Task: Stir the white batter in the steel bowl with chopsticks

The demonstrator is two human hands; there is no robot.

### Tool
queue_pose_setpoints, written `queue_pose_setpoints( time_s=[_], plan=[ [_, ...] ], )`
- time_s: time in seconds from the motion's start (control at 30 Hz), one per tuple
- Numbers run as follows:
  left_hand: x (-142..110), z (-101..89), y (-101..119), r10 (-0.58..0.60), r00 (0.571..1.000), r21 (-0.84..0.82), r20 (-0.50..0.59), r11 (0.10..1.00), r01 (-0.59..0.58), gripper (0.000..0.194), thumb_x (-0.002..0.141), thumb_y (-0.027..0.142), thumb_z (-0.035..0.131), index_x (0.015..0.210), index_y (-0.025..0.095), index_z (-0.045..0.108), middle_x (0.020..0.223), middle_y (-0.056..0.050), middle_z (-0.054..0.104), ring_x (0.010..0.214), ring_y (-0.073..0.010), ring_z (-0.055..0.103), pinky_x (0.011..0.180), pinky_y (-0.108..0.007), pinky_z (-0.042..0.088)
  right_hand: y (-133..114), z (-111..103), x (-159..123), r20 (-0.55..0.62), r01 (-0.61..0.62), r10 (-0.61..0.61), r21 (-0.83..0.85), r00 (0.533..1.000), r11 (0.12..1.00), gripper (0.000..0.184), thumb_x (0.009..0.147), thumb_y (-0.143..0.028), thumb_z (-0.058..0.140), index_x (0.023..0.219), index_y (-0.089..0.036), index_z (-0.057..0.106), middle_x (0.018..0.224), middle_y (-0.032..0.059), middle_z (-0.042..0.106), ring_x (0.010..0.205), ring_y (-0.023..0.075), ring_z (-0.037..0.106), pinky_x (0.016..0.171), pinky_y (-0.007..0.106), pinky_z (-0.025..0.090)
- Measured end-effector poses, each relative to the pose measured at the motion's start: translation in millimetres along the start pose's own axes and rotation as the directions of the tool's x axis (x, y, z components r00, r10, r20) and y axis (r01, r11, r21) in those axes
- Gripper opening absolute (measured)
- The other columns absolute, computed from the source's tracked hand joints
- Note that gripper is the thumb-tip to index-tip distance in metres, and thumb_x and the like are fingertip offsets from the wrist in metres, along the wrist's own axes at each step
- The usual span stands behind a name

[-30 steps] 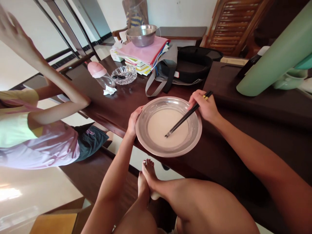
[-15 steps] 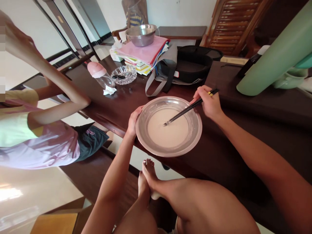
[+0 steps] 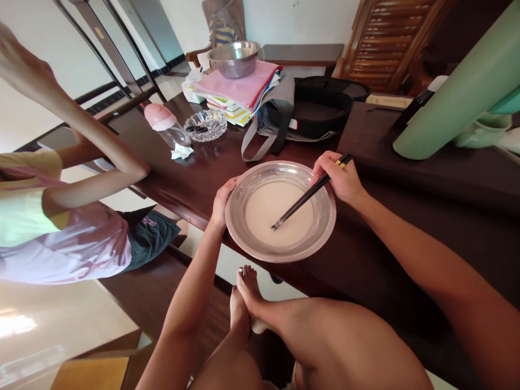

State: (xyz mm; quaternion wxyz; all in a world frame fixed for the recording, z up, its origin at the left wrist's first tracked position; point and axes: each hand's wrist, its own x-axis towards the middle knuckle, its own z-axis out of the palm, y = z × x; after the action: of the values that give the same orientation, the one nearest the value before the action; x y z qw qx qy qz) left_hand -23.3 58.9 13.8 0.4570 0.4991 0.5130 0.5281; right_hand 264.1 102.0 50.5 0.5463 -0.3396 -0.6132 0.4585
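A wide steel bowl (image 3: 244, 246) sits at the edge of the dark wooden table (image 3: 182, 197). Pale, milky batter (image 3: 264, 208) covers its bottom. My left hand (image 3: 223, 200) grips the bowl's left rim, the fingers partly hidden against its outer side. In my right hand (image 3: 340, 176), above the right rim, is a pair of black chopsticks (image 3: 305, 196) with yellow bands near the top. They slant down to the left, and their coated tips touch the batter near the middle of the bowl.
A second steel bowl (image 3: 234, 62) stands on stacked books and folders (image 3: 229, 89). Near it are a black-and-grey bag (image 3: 309, 116), a glass ashtray (image 3: 206, 125), a pink-capped bottle (image 3: 166, 124) and crumpled tissue (image 3: 182, 151). A green cylinder (image 3: 450, 92) leans at right. Another person (image 3: 77, 216) is at left.
My right hand has moved slightly left and down with the chopsticks. Their tips have shifted toward me through the batter. My left hand and the bowl stay nearly still.
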Motion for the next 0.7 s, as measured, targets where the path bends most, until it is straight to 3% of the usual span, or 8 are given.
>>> queue_pose_setpoints(
  time_s=[0.07, 0.2, 0.37, 0.53, 0.7],
  plan=[
    [-0.1, 0.1, 0.2, 0.01, 1.0, 0.019, 0.001, 1.0, -0.01, 0.04, 0.083, 0.042, 0.045, 0.105, 0.019, 0.069, 0.107, -0.004, 0.071, 0.113, -0.0261, 0.057, 0.1, -0.036, 0.043, 0.6, -0.4, 0.7, -0.018, 0.007, -0.007, -0.011, 1.0, 1.0, 0.04, 0.078, -0.057, 0.061, 0.064, -0.02, 0.062, 0.052, -0.0019, 0.063, 0.048, 0.0116, 0.062, 0.047, 0.024, 0.049],
    [0.2, 0.4, 0.9, 0.006, 1.0, 0.036, 0.001, 0.999, -0.007, 0.041, 0.083, 0.044, 0.045, 0.105, 0.02, 0.069, 0.106, -0.004, 0.071, 0.114, -0.0263, 0.057, 0.099, -0.036, 0.044, 0.8, -2.5, 2.8, -0.174, 0.025, -0.029, -0.021, 0.984, 0.999, 0.044, 0.078, -0.06, 0.06, 0.059, -0.02, 0.057, 0.047, -0.0034, 0.057, 0.041, 0.01, 0.058, 0.042, 0.022, 0.045],
    [1.3, 0.0, 0.0, 0.002, 1.0, 0.011, -0.003, 1.0, -0.002, 0.039, 0.082, 0.042, 0.046, 0.104, 0.02, 0.07, 0.107, -0.004, 0.071, 0.112, -0.026, 0.059, 0.098, -0.036, 0.044, -1.4, 1.9, 0.1, -0.023, -0.002, 0.001, -0.027, 1.0, 1.0, 0.041, 0.078, -0.059, 0.06, 0.063, -0.02, 0.061, 0.051, -0.002, 0.062, 0.047, 0.0111, 0.061, 0.048, 0.024, 0.049],
    [0.5, -0.3, -0.4, 0.019, 1.0, 0.002, 0.002, 1.0, -0.019, 0.037, 0.083, 0.041, 0.047, 0.104, 0.02, 0.07, 0.11, -0.003, 0.07, 0.111, -0.0249, 0.059, 0.102, -0.036, 0.041, 0.5, -1.6, 2.0, -0.157, 0.04, -0.039, 0.004, 0.987, 0.999, 0.043, 0.078, -0.058, 0.06, 0.059, -0.02, 0.058, 0.047, -0.0035, 0.057, 0.042, 0.0097, 0.058, 0.042, 0.022, 0.045],
    [0.3, 0.5, 0.9, 0.015, 1.0, 0.033, -0.004, 0.999, -0.014, 0.04, 0.082, 0.043, 0.045, 0.104, 0.02, 0.069, 0.107, -0.004, 0.071, 0.113, -0.0263, 0.058, 0.1, -0.037, 0.043, -0.6, 0.8, 0.7, -0.017, 0.003, -0.003, -0.025, 1.0, 1.0, 0.041, 0.079, -0.058, 0.059, 0.064, -0.02, 0.061, 0.05, -0.0023, 0.061, 0.047, 0.0108, 0.061, 0.048, 0.023, 0.049]
  ],
)
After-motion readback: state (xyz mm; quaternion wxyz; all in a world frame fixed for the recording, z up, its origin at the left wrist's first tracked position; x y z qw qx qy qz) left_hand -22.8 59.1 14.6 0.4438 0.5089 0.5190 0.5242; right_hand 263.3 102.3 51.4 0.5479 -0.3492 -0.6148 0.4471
